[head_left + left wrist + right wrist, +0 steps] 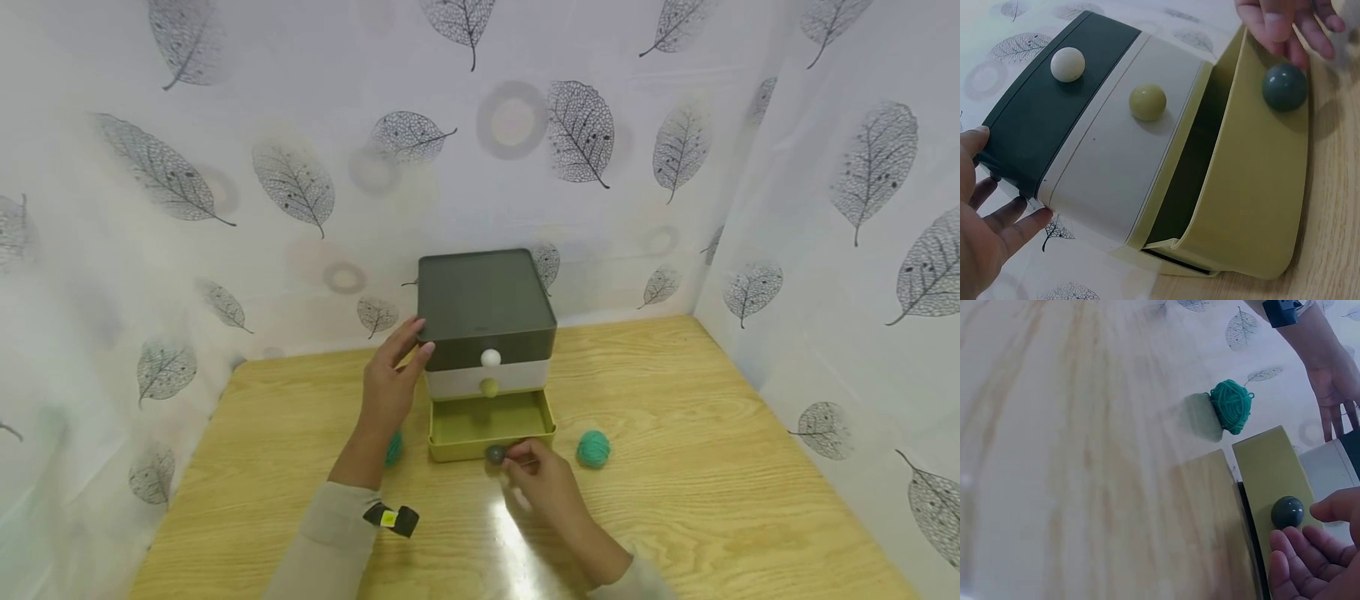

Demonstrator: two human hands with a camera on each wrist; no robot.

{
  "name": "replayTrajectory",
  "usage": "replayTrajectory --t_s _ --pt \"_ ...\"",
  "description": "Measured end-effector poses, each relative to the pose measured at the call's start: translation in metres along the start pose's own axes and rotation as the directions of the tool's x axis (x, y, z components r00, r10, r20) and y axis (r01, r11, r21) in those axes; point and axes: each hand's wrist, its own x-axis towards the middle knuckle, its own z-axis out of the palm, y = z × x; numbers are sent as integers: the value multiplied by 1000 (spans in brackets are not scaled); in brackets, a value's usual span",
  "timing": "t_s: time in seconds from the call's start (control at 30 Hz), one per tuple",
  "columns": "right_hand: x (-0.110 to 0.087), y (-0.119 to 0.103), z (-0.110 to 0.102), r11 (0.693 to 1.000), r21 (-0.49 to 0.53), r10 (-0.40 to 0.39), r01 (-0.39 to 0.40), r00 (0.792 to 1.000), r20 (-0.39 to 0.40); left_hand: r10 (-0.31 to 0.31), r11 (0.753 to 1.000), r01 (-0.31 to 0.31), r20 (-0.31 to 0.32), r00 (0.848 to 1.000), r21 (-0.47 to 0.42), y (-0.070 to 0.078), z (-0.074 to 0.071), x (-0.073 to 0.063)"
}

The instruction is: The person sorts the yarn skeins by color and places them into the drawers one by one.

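Note:
A small three-tier drawer unit has a dark green top tier [483, 292], a white middle tier [1110, 125] and a yellow-green bottom drawer [1254, 169]. That bottom drawer is pulled out, and the part of its inside that shows holds nothing. My left hand [390, 379] rests against the left side of the dark top tier, fingers extended. At the bottom drawer's dark round knob [1287, 512] is my right hand [547, 479], its fingers loosely bent. Thumb and fingers stand apart beside the knob in the right wrist view; whether a fingertip touches it I cannot tell.
One ball of teal yarn [593, 448] lies on the wooden table [712, 467], right of the drawer. Another teal yarn ball [393, 448] sits to the left, partly hidden by my left forearm. A leaf-patterned sheet [300, 250] hangs behind and at the sides.

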Motion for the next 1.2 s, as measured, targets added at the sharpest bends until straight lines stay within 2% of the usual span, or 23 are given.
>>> replayTrajectory --t_s 0.27,0.57,0.77,1.0,1.2 --pt "-6 -10 -18 1000 18 -12 12 1000 -3 -17 1000 17 3 1000 1 -2 1 0" --pt "-9 -19 -40 998 63 -5 5 1000 -1 31 999 -31 -8 999 8 -2 3 0" --pt "-10 -19 -57 996 -14 -91 91 995 -32 24 1000 -24 -5 1000 9 -2 3 -1" --pt "-5 -10 -72 973 -85 -219 215 975 -44 22 1000 -22 2 1000 -10 3 2 -2" --pt "-1 -4 -81 975 -75 -213 210 976 -36 30 1000 -30 1 1000 -8 -4 1 0"
